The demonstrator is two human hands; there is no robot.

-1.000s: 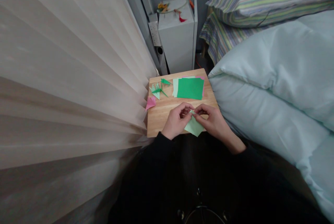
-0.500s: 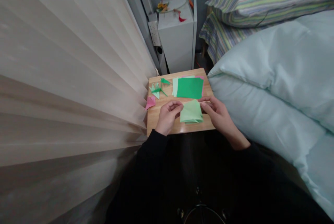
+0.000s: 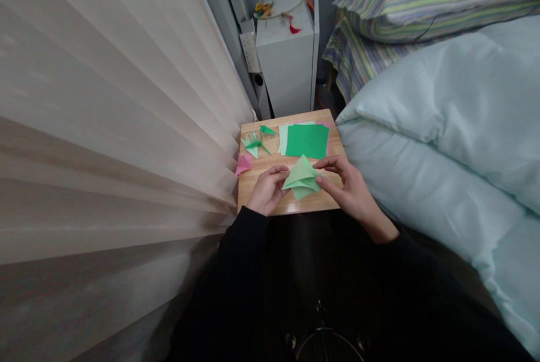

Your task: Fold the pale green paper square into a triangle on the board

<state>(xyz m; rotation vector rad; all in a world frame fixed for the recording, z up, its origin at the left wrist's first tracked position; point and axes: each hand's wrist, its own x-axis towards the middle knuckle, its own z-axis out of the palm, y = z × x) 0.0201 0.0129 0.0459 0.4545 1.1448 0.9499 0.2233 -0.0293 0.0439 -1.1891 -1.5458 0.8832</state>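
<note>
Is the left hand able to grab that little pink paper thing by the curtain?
Probably yes: the left hand holds the light green paper, but the pink folded paper lies close by on bare wood with nothing between.

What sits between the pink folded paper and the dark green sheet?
In the head view, small green folded figures lie on the wooden board between the pink paper and the green sheet.

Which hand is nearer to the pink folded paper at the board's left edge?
Left. The left hand is just right of and below the pink folded paper, while the right hand is across the light green paper both hold.
</note>
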